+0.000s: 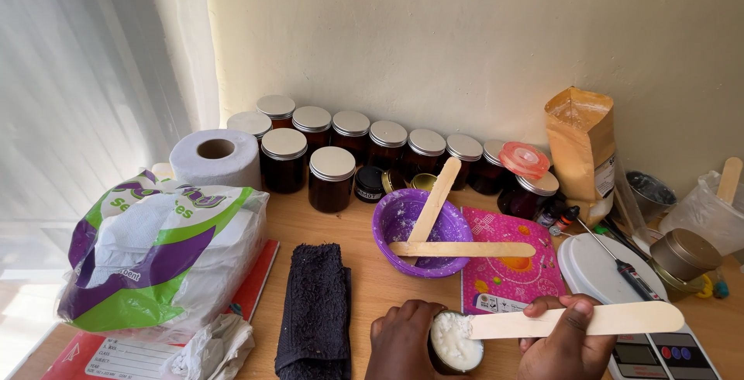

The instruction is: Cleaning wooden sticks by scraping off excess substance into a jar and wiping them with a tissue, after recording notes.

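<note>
left hand (401,341): wrapped round small jar of white wax (455,343), near centre
right hand (564,335): pinching flat wooden stick (577,321), tip on the wax
packages: green-purple-white plastic bag (155,252) left; brown paper pouch (581,144) far right; pink card (508,260) beside purple bowl (422,229)
jars: amber jars (333,151), silver lids, row along far wall
surface: wooden table (380,279), cream wall (465,39)

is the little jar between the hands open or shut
Open: the small dark jar has no lid on, white cream shows inside, and the flat wooden stick in the right hand reaches into it.
</note>
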